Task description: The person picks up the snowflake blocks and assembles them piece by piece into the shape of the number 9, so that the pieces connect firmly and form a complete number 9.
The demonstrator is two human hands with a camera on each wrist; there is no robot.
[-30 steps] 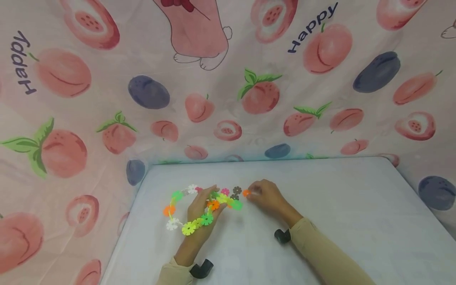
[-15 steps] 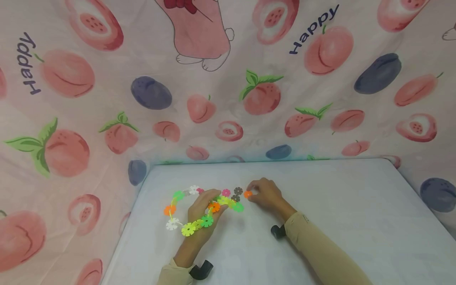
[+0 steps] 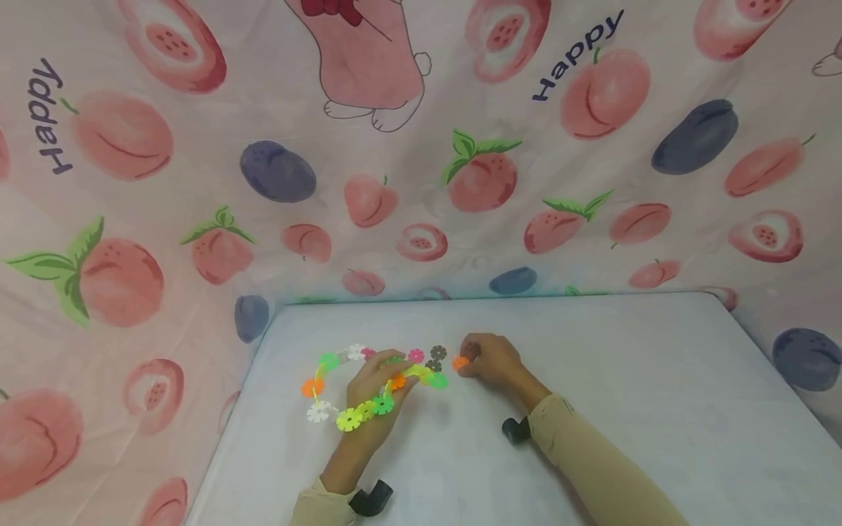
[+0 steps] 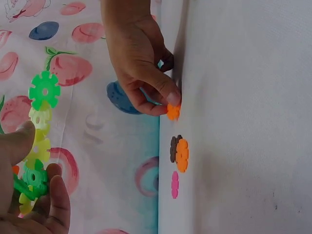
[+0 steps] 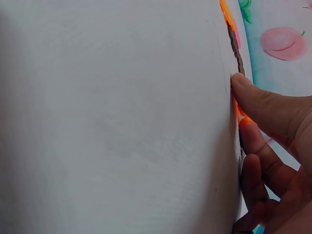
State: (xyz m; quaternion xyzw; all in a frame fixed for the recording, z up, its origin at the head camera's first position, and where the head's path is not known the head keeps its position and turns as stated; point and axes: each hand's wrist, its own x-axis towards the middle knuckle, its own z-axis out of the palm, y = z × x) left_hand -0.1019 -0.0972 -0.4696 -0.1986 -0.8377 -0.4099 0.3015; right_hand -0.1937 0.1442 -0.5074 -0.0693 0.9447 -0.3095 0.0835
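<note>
A chain of linked notched plastic discs (image 3: 349, 419) in green, yellow, orange, white and pink loops around my left hand (image 3: 372, 384). Thumb and fingers of that hand hold its right end, where a green disc (image 4: 45, 91) sticks out past the fingertips in the left wrist view. To the right, my right hand (image 3: 498, 361) pinches a single orange disc (image 3: 460, 363) between thumb and forefinger, low at the tabletop. In the right wrist view the thumb covers part of this orange disc (image 5: 239, 111). The two hands are apart.
Loose discs lie on the white table (image 3: 625, 409) between the hands: brown ones (image 3: 438, 352), a pink one (image 3: 416, 356) and another orange one (image 4: 182, 156). Behind the table's back edge hangs a fruit-printed cloth (image 3: 421, 175). A black wrist device (image 3: 371, 498) sits at the left cuff.
My right hand and its orange disc have shifted slightly right and toward me. The left hand's fingers have moved a little over the chain's end, and the chain stays nearly in place.
</note>
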